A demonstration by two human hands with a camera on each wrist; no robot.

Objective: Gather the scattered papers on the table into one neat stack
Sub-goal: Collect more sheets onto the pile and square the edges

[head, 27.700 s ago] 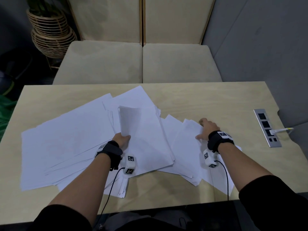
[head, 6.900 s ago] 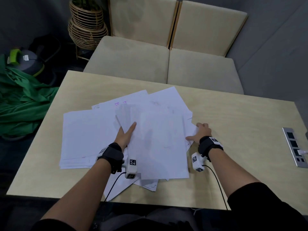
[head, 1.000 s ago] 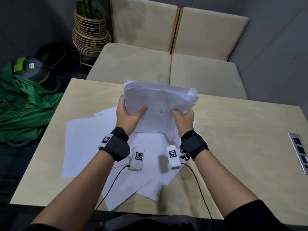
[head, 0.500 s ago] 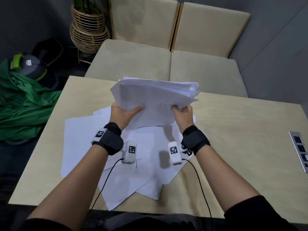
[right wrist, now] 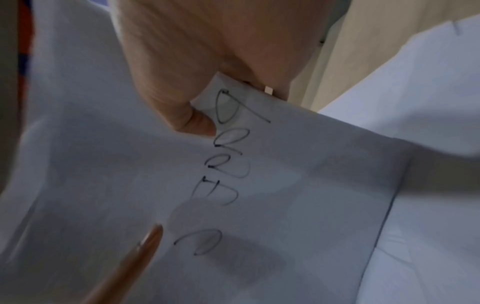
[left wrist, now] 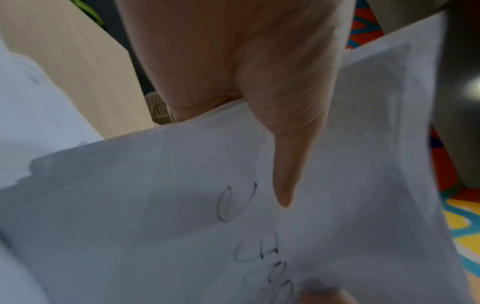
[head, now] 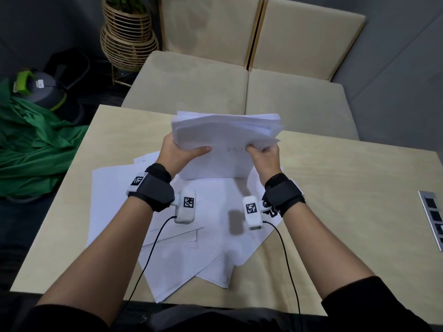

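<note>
A thick bundle of white papers (head: 223, 137) stands on edge above the table, its upper part bending away from me. My left hand (head: 178, 152) grips its left side with the thumb across the front sheet (left wrist: 233, 205). My right hand (head: 265, 155) grips the right side, thumb pressed on the same sheet (right wrist: 233, 185), which bears handwritten letters. Several loose white sheets (head: 191, 236) lie spread flat and overlapping on the table below the bundle, some reaching past the near edge.
The light wooden table (head: 347, 200) has a metal socket strip (head: 432, 219) set in at the right. A beige sofa (head: 239, 87) stands behind it. A rattan planter (head: 127, 39), green cloth (head: 36, 144) and a grey vacuum (head: 38, 89) lie left.
Both hands have kept their grip on the bundle. It has straightened over the last second, and its side edges now line up more evenly.
</note>
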